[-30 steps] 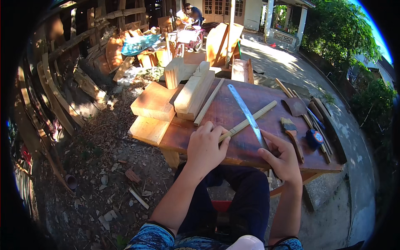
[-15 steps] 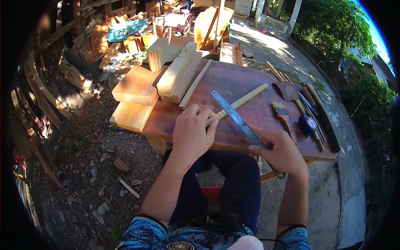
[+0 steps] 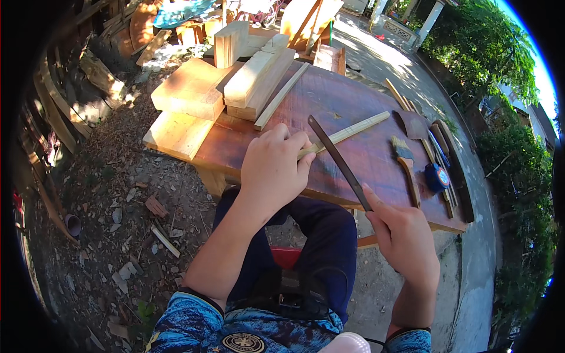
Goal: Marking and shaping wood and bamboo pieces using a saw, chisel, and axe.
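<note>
My left hand [image 3: 272, 169] presses down on the near end of a thin pale wooden strip [image 3: 353, 130] that lies on a dark reddish wooden table [image 3: 341, 100]. My right hand [image 3: 402, 235] grips the handle end of a long dark flat blade, a file or knife [image 3: 336, 160]. The blade slants up and left across the strip, just right of my left fingers. The tool's handle is hidden inside my fist.
Pale wood blocks [image 3: 194, 88] and a long slat [image 3: 281, 96] lie at the table's far left. A brush [image 3: 405, 159], a blue tape measure [image 3: 438, 176] and several hand tools [image 3: 438, 141] sit at the right. Wood chips cover the ground [image 3: 118, 194] on the left; hedges [image 3: 488, 59] stand at the right.
The blade has been drawn back toward me and lifted to a steeper slant over the strip. My left hand stays on the strip's near end. The view has tilted down.
</note>
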The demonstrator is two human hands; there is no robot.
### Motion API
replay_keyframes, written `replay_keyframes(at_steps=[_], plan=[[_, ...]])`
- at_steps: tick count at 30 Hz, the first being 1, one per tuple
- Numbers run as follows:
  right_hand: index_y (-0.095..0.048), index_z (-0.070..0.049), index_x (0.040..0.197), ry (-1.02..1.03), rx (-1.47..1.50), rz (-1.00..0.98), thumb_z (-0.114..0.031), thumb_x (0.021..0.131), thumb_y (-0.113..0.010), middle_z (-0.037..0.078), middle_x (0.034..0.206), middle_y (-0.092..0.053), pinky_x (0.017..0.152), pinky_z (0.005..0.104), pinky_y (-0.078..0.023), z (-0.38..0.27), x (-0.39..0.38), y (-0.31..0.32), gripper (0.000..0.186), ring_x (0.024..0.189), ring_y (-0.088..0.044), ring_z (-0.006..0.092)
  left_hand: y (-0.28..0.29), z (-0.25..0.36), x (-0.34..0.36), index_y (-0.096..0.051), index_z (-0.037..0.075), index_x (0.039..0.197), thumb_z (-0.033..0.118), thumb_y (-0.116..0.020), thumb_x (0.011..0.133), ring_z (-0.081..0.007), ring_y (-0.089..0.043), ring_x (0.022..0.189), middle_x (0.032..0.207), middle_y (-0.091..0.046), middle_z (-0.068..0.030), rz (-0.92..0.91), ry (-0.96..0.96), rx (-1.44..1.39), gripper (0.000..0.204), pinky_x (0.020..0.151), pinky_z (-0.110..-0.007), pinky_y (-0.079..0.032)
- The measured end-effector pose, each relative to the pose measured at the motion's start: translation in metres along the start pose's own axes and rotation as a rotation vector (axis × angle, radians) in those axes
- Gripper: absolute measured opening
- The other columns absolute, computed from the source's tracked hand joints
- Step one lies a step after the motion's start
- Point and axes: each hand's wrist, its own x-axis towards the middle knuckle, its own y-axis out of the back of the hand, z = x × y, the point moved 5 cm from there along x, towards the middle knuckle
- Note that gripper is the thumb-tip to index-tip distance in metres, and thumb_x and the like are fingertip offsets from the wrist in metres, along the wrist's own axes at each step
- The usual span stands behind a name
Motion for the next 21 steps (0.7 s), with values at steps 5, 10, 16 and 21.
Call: replay_keyframes(at_steps=[5, 10, 16, 21], plan=[[-0.063, -0.007, 0.141, -0.013, -0.053, 0.01, -0.009, 0.095, -0.066, 0.018, 0.081, -0.069, 0.065, 0.0481, -0.05, -0.004, -0.003, -0.003, 0.046, 0.071, -0.066, 0.0393, 0.0, -0.001, -0.001, -0.07, 0.011, 0.092, 0.022, -0.076, 0.088, -0.0355, -0.064, 0.084, 0.084, -0.058, -0.0111, 0.02, -0.015, 0.011, 0.013, 0.074, -0.048, -0.05], [-0.064, -0.005, 0.14, 0.006, -0.06, 0.009, -0.003, 0.094, -0.065, 0.022, 0.075, -0.062, 0.062, 0.0452, -0.048, -0.005, 0.001, 0.0, 0.046, 0.067, -0.063, 0.0407, 0.0, -0.001, -0.001, -0.07, 0.011, 0.092, 0.022, -0.076, 0.088, -0.0354, -0.064, 0.084, 0.085, -0.059, -0.011, 0.014, 0.005, 0.024, 0.013, 0.075, -0.048, -0.05], [-0.063, -0.003, 0.141, 0.019, -0.065, 0.038, -0.003, 0.093, -0.065, 0.024, 0.076, -0.064, 0.063, 0.0478, -0.048, -0.011, 0.001, 0.001, 0.048, 0.067, -0.063, 0.0427, -0.001, -0.001, 0.002, -0.071, 0.012, 0.091, 0.024, -0.077, 0.087, -0.0355, -0.065, 0.086, 0.084, -0.059, -0.0115, -0.014, -0.011, 0.0, 0.014, 0.076, -0.048, -0.051], [-0.063, -0.003, 0.14, -0.048, -0.076, 0.001, -0.003, 0.093, -0.065, 0.025, 0.078, -0.065, 0.064, 0.0478, -0.049, -0.011, -0.004, -0.002, 0.048, 0.069, -0.063, 0.0432, 0.0, -0.003, 0.002, -0.071, 0.011, 0.091, 0.024, -0.077, 0.088, -0.036, -0.065, 0.086, 0.085, -0.061, -0.0125, -0.03, 0.045, -0.012, 0.014, 0.076, -0.048, -0.051]])
